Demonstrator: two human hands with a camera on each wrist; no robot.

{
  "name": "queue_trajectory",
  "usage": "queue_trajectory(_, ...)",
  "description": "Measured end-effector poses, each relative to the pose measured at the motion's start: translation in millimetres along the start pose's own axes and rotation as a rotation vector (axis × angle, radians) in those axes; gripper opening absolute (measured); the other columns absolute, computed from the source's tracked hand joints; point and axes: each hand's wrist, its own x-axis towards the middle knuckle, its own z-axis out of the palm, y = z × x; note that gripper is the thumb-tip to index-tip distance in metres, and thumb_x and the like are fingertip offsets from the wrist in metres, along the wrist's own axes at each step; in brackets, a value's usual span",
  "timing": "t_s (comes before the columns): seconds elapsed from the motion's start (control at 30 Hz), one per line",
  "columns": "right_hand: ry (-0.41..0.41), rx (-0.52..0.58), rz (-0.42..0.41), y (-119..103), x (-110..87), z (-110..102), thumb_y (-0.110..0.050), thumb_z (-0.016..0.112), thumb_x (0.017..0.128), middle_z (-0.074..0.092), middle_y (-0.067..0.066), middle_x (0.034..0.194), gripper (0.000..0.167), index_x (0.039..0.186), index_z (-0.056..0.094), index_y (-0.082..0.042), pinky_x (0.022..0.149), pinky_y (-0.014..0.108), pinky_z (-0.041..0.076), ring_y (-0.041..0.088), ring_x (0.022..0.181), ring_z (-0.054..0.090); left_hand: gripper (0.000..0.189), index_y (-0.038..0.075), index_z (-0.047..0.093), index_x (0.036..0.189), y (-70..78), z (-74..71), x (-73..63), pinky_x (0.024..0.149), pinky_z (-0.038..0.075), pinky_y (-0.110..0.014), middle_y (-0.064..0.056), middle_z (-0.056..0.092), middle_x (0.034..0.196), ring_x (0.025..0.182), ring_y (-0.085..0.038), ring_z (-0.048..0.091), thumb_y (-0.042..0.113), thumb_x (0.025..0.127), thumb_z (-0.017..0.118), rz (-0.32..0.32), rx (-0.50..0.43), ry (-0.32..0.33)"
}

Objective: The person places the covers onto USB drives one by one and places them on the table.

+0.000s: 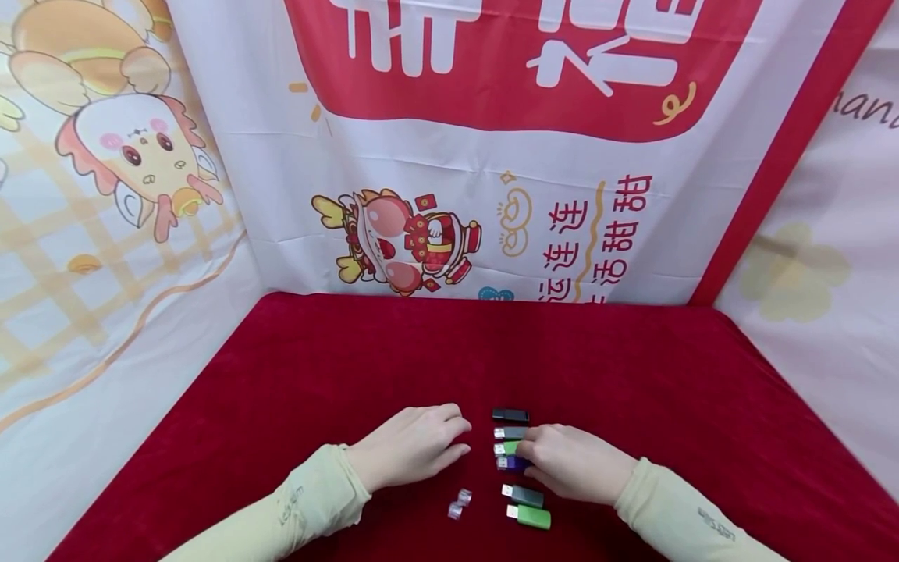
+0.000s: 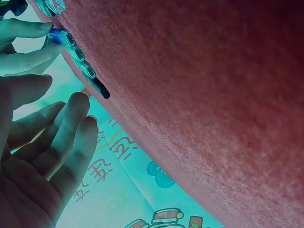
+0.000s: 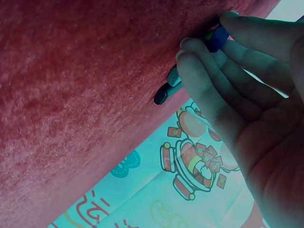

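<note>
My right hand (image 1: 579,464) pinches a purple-blue USB flash drive (image 1: 509,464) between thumb and fingers; the right wrist view shows its blue body (image 3: 218,39) there. Beyond it, side by side, lie a green flash drive (image 1: 506,449), a grey flash drive (image 1: 510,432) and a black flash drive (image 1: 509,415). The fingers partly cover the green one. Closer to me are another grey flash drive (image 1: 523,496) and another green flash drive (image 1: 529,517). Left of the row, my left hand (image 1: 414,445) hovers with loosely bent fingers and holds nothing (image 2: 47,137).
Two small clear caps (image 1: 460,503) lie on the red cloth (image 1: 351,359) below my left hand. A printed white curtain (image 1: 281,195) rises at the table's back edge, and more printed cloth hangs at both sides.
</note>
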Motion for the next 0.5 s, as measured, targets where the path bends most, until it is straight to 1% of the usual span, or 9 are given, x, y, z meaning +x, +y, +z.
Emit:
queue_trajectory(0.1,0.021,-0.027,-0.009,-0.8,0.5,0.7,-0.017,0.083,0.08,0.061,-0.006,0.079,0.013,0.086,0.073,-0.013,0.063,0.017,0.05,0.001,0.068,0.058,0.02,0.011,0.07,0.105,-0.1,0.1,-0.7,0.065,0.05,-0.019,0.003,0.059,0.093,0.076,-0.006,0.057,0.027,0.094,0.068,0.001,0.005,0.004)
queue_trajectory(0.2,0.032,-0.025,-0.01,-1.5,0.7,0.6,-0.017,0.084,0.079,0.058,-0.008,0.077,0.012,0.082,0.072,-0.014,0.06,0.015,0.048,-0.001,0.066,0.055,0.019,0.012,0.071,0.104,-0.6,0.5,-1.5,0.064,0.05,-0.019,0.004,0.059,0.092,0.074,-0.005,0.056,0.027,0.093,0.069,0.002,-0.001,0.004)
queue_trajectory(0.4,0.054,0.02,0.033,-3.4,-2.2,-3.0,-0.024,0.082,0.082,0.058,-0.01,0.078,0.013,0.081,0.071,-0.017,0.056,0.016,0.046,-0.003,0.064,0.051,0.017,0.013,0.071,0.103,-1.4,1.4,-2.9,0.063,0.048,-0.016,0.005,0.058,0.091,0.072,-0.002,0.053,0.027,0.093,0.069,0.004,-0.027,-0.011)
queue_trajectory(0.5,0.044,0.051,0.056,-5.1,-4.3,-5.9,-0.027,0.08,0.083,0.058,-0.012,0.079,0.013,0.083,0.071,-0.019,0.056,0.016,0.045,-0.003,0.064,0.049,0.017,0.014,0.071,0.103,-1.1,1.5,-3.3,0.064,0.048,-0.016,0.006,0.059,0.091,0.072,-0.001,0.052,0.027,0.093,0.069,0.005,-0.04,-0.021)
